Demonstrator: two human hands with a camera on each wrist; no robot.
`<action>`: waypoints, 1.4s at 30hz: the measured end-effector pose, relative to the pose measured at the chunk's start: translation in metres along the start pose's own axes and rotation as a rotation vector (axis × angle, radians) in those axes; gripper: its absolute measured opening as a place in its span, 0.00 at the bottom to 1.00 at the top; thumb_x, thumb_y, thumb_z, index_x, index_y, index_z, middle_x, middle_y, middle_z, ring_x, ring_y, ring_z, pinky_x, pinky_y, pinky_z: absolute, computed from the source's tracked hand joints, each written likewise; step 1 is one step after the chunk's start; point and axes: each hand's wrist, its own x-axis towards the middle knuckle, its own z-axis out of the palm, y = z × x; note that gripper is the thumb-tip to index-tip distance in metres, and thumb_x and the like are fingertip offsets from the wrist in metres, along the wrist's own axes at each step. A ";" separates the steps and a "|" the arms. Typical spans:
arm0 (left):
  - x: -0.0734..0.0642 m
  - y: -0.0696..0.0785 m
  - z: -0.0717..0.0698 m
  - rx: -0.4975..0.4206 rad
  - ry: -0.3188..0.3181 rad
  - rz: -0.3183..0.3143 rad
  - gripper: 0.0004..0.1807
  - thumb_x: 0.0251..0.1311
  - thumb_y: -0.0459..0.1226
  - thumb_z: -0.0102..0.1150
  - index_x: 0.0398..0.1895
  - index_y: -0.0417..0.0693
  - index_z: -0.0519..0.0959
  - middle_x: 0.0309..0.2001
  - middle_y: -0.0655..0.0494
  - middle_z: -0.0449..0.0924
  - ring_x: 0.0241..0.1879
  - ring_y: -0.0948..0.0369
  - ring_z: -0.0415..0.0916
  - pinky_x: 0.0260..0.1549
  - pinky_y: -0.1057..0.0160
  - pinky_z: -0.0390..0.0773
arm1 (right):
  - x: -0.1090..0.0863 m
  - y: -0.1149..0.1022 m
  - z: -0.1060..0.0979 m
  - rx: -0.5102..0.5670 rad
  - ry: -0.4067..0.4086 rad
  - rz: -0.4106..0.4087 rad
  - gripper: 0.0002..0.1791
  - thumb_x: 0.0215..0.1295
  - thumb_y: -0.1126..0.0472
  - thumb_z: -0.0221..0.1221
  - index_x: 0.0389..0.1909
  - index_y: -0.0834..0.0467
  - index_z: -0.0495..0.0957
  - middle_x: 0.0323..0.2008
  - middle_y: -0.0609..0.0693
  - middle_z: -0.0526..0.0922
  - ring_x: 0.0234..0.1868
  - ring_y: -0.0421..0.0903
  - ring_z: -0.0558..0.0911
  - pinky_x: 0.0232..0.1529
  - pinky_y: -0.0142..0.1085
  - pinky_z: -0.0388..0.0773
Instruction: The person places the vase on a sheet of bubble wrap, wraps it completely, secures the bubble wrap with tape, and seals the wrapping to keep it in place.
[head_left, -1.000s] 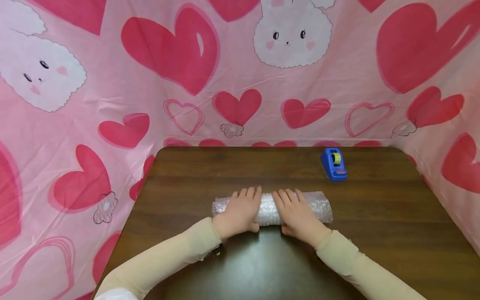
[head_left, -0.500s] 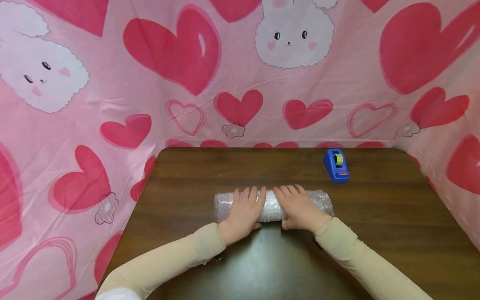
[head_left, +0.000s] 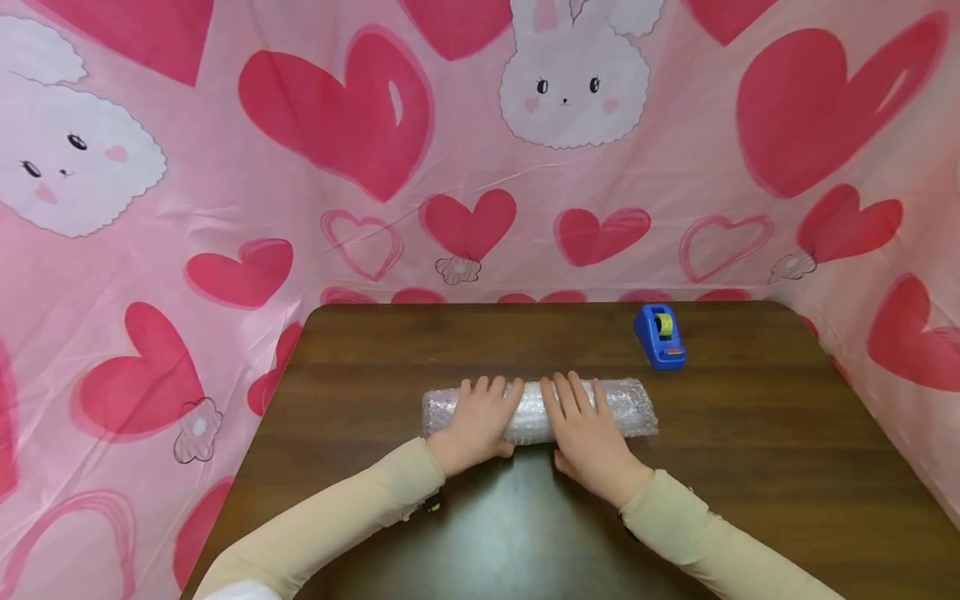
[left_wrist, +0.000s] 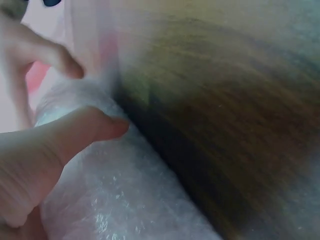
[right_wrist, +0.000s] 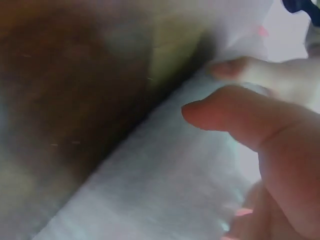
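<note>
A roll of bubble wrap [head_left: 528,415] lies crosswise on the brown table, clear and silvery. My left hand [head_left: 480,421] holds its left half, fingers over the top and thumb at the near side. On the right half, my right hand [head_left: 592,437] holds it the same way, its fingers stretched longer across the top. A short stretch of wrap shows between the hands. In the left wrist view the left thumb [left_wrist: 95,127] lies against the wrap. The right wrist view shows the right thumb [right_wrist: 225,110] against it too. Whatever may be inside the roll is hidden.
A blue tape dispenser [head_left: 662,337] with yellowish tape stands behind the roll, to the right, near the far edge of the wooden table [head_left: 420,337]. Pink cloth [head_left: 465,167] with hearts and rabbits hangs around the table's back and sides.
Both hands stay on the roll, which has turned slightly and shifted a little. The right hand's fingers now reach straighter over it than half a second ago. The head view has tilted slightly.
</note>
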 end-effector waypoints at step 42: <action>-0.008 0.011 -0.001 0.145 0.044 0.055 0.59 0.36 0.64 0.84 0.71 0.49 0.68 0.56 0.48 0.78 0.52 0.48 0.77 0.49 0.45 0.77 | 0.030 0.029 -0.013 0.282 -0.313 -0.028 0.50 0.44 0.47 0.80 0.65 0.64 0.69 0.57 0.61 0.79 0.58 0.64 0.77 0.66 0.68 0.66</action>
